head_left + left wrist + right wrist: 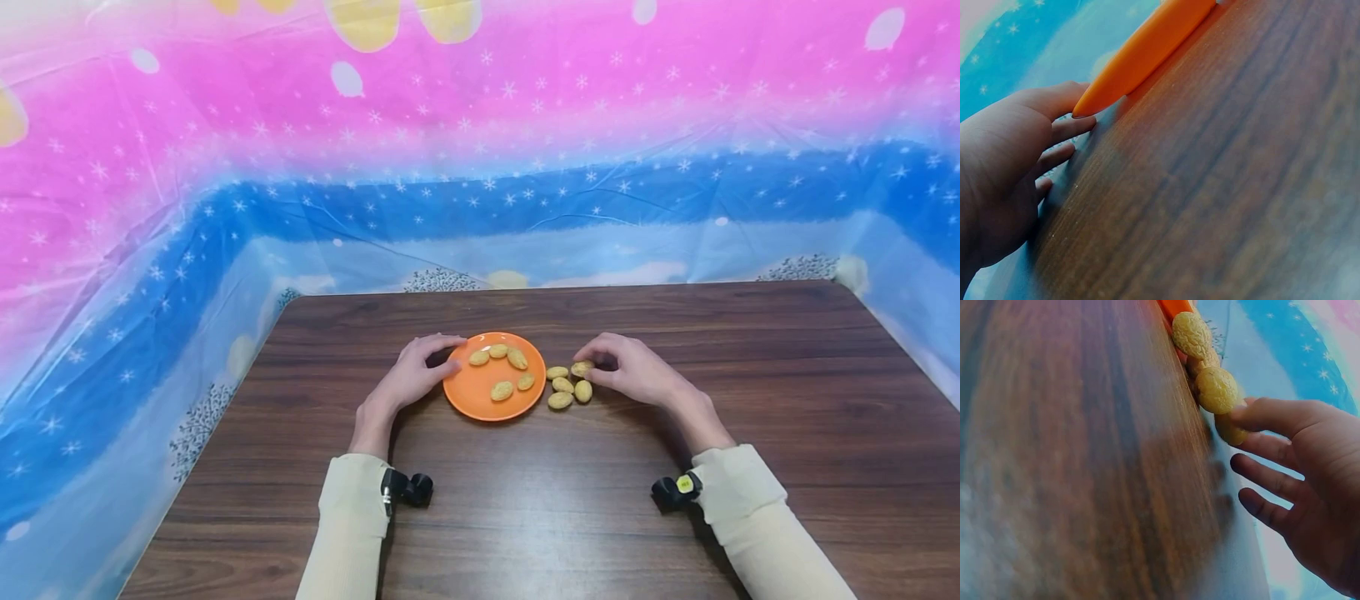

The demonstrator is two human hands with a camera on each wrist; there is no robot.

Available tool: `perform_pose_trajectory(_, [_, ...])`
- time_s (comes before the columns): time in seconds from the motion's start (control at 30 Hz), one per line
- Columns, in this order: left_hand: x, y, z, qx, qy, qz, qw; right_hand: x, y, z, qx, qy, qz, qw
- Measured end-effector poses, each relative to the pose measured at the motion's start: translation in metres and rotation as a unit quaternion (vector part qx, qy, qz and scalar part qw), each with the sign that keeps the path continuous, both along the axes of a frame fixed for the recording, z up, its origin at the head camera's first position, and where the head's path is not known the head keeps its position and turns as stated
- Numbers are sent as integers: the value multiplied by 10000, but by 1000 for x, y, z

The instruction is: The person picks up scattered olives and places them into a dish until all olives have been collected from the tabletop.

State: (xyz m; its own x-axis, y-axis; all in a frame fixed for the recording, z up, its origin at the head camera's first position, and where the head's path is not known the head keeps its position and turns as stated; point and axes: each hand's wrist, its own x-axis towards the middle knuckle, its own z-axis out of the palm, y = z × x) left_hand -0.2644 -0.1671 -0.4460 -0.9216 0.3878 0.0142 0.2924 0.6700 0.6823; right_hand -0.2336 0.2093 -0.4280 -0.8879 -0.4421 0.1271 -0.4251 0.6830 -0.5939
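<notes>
An orange plate (480,407) lies on the table with several wrinkled, yellow-brown, nut-like pieces (502,390) on it. My left hand (408,371) holds the plate's left rim, the thumb at the near side and the fingers farther round the edge. The left wrist view shows the thumb against the plate's side (1141,53). Just right of the plate sits a loose group of the same pieces (560,401). At that group's right edge, my right hand (637,371) pinches one nut-like piece (582,367) between thumb and index finger. Its other fingers stay spread in the right wrist view.
Everything stands on a dark wood-grain table (525,517). A pink and blue patterned cloth (480,200) hangs behind the table and along its sides. A small black camera is strapped at each wrist, beside the pale sleeves (348,525).
</notes>
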Motion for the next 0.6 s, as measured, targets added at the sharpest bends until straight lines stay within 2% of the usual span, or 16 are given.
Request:
perform_pose_trajectory(0.27, [0, 0, 0, 8, 17, -24, 10000, 1, -2, 4, 12, -17, -109, 9999])
perform_pose_trajectory(0.6, [0, 0, -1, 28, -17, 52, 10000, 3, -11, 9, -202, 55, 124, 9997])
